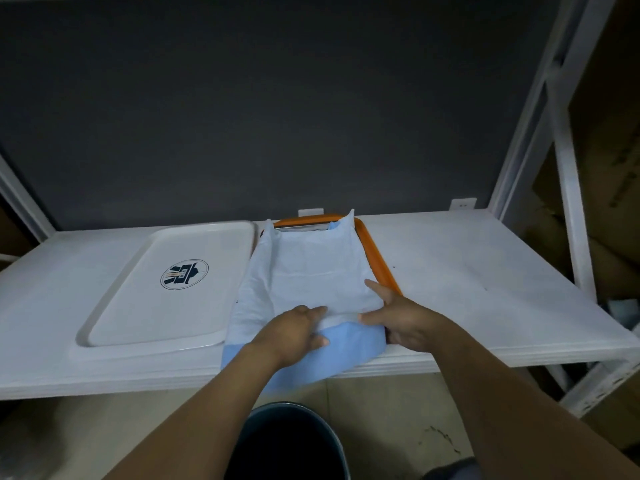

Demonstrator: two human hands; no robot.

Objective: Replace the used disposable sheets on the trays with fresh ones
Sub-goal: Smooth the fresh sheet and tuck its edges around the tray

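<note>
2 trays on the shelf [467,271]. The white tray [156,299] sits bare, no sheet on it. Over the orange tray [379,258] the sheet [311,271] lies rumpled, blue edge hanging off the front. Left hand [294,330] and right hand [401,320] both pinch its near fold (coming off or going on, can't tell). Bin [287,441] below. Neither tray looks finished.

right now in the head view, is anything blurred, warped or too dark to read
Head view: wide-angle warp bows the shelf front edge and tilts the rack upright; the light is dim and even, with no glare on the white tray; the sheet looks slightly soft; the inside of the bin is black and unreadable.
</note>
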